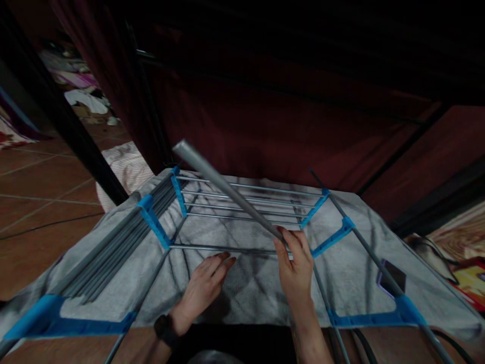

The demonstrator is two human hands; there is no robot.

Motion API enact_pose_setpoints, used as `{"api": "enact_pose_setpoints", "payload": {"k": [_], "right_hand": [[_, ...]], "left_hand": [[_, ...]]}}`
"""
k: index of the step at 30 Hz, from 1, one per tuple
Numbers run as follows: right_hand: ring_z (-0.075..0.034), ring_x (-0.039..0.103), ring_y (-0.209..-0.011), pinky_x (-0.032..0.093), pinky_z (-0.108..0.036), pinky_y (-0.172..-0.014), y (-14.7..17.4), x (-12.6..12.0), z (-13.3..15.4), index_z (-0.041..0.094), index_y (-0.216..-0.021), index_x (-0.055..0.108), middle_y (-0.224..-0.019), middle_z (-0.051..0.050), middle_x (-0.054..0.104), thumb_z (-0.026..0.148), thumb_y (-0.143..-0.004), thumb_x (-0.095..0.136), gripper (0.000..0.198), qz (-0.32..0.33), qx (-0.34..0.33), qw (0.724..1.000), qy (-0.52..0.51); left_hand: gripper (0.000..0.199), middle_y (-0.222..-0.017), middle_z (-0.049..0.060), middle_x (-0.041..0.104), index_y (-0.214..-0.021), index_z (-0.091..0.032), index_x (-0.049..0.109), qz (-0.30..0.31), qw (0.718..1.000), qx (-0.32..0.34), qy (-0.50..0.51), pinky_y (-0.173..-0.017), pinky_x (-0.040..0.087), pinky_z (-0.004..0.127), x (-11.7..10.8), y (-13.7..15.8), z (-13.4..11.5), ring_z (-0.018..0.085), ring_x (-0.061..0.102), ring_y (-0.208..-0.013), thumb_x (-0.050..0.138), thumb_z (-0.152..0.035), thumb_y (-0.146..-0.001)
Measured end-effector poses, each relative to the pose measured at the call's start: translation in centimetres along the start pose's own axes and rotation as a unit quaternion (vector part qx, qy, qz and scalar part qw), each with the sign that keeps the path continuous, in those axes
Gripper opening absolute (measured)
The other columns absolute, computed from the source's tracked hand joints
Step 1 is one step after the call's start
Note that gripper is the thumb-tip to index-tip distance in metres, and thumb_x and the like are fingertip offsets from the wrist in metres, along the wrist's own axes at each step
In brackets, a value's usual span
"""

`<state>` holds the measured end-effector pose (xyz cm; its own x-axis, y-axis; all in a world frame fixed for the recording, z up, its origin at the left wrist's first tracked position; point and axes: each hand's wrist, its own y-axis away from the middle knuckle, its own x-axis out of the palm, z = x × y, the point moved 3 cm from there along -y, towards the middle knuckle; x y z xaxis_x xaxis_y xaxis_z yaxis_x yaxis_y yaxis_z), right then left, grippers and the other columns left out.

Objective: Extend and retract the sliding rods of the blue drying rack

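My right hand [297, 263] grips the near end of a grey metal tube [227, 189], which slants up and to the left over the rack. Fingers loosely apart and holding nothing, my left hand [204, 283] is just in front of a horizontal crossbar [227, 248]; I cannot tell whether it touches it. Both hands are inside a partly assembled rack made of grey tubes and blue plastic brackets [156, 222]. Several thin crossbars [242, 207] join the brackets at the far end. Nearer me, a blue bracket [91, 326] on the left faces another blue bracket [375, 318] on the right.
A grey cloth [250, 303] lies beneath the rack. Several loose grey tubes [121, 247] lie along its left side. A phone [392, 278] rests at the right, partly behind a rack tube. Dark red curtains [250, 131] hang behind, and dark posts [71, 121] stand at the left.
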<state>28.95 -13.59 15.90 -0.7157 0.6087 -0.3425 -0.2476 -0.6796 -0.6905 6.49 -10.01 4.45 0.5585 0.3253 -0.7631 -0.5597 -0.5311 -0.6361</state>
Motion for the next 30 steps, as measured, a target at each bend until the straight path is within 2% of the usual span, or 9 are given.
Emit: {"api": "enact_pose_setpoints", "payload": {"k": [7,12,15,18,21,24,27,30], "right_hand": [[-0.020,0.061,-0.093,0.052,-0.035,-0.084,3.7,4.2,-3.5,0.031,-0.126,0.068,-0.101,-0.006,0.062,0.026,-0.100,0.048,0.034,0.122,0.024,0.989,0.084],[-0.021,0.059,-0.092,0.051,-0.036,-0.085,5.4,6.6,-4.8,0.032,-0.129,0.066,-0.102,-0.008,0.062,0.014,-0.096,0.047,0.042,0.210,-0.003,0.961,0.179],[-0.021,0.058,-0.094,0.051,-0.036,-0.087,6.1,7.9,-5.1,0.034,-0.130,0.065,-0.105,-0.007,0.063,0.013,-0.095,0.050,0.043,0.242,-0.012,0.947,0.210],[-0.020,0.058,-0.094,0.051,-0.036,-0.088,6.6,9.0,-5.1,0.032,-0.124,0.067,-0.105,-0.006,0.063,0.018,-0.097,0.050,0.035,0.271,-0.018,0.935,0.228],[-0.020,0.058,-0.095,0.049,-0.035,-0.089,7.1,9.9,-4.9,0.029,-0.116,0.068,-0.105,-0.004,0.063,0.020,-0.098,0.050,0.027,0.297,-0.033,0.924,0.238],[-0.020,0.058,-0.097,0.048,-0.035,-0.092,7.3,10.5,-4.7,0.028,-0.119,0.066,-0.104,-0.003,0.064,0.021,-0.099,0.048,0.028,0.306,-0.047,0.923,0.230],[-0.020,0.058,-0.100,0.045,-0.037,-0.098,7.3,10.6,-5.1,0.026,-0.127,0.062,-0.107,-0.004,0.065,0.020,-0.100,0.046,0.032,0.308,-0.054,0.926,0.212],[-0.020,0.059,-0.104,0.043,-0.040,-0.101,7.1,10.3,-6.0,0.026,-0.131,0.060,-0.112,-0.006,0.066,0.018,-0.098,0.047,0.036,0.300,-0.034,0.927,0.221]], "left_hand": [[0.038,-0.108,0.007,0.074,-0.119,-0.020,0.065,-0.040,0.997,0.059,0.012,-0.090,0.052,0.031,-1.1,-0.5,-2.3,0.017,0.068,-0.099,0.047,-0.002,-0.091],[0.040,-0.113,0.008,0.073,-0.124,-0.022,0.064,-0.067,0.996,0.049,-0.030,-0.105,0.045,0.040,-1.4,-1.5,-2.6,0.022,0.064,-0.115,0.049,-0.006,-0.091],[0.041,-0.119,0.010,0.071,-0.128,-0.020,0.062,-0.046,0.996,0.036,-0.073,-0.110,0.040,0.043,-0.9,-2.2,-2.0,0.024,0.062,-0.118,0.048,-0.008,-0.092],[0.045,-0.122,0.011,0.070,-0.134,-0.019,0.058,-0.002,0.995,0.031,-0.096,-0.110,0.038,0.046,0.0,-2.3,-1.1,0.026,0.063,-0.116,0.045,-0.010,-0.093],[0.047,-0.117,0.011,0.072,-0.136,-0.017,0.056,0.031,0.993,0.031,-0.110,-0.103,0.041,0.044,0.7,-1.8,0.0,0.026,0.066,-0.107,0.043,-0.008,-0.091],[0.048,-0.112,0.010,0.073,-0.134,-0.017,0.057,0.050,0.993,0.025,-0.099,-0.090,0.044,0.038,1.1,-1.2,1.1,0.024,0.066,-0.098,0.040,-0.005,-0.090],[0.041,-0.112,0.009,0.072,-0.131,-0.019,0.058,0.050,0.995,0.016,-0.082,-0.087,0.044,0.037,1.1,-0.8,2.0,0.024,0.066,-0.097,0.042,-0.010,-0.093],[0.037,-0.108,0.008,0.073,-0.130,-0.021,0.059,0.037,0.996,0.005,-0.077,-0.083,0.044,0.037,0.9,-0.5,2.7,0.024,0.066,-0.092,0.045,-0.017,-0.096]]}}
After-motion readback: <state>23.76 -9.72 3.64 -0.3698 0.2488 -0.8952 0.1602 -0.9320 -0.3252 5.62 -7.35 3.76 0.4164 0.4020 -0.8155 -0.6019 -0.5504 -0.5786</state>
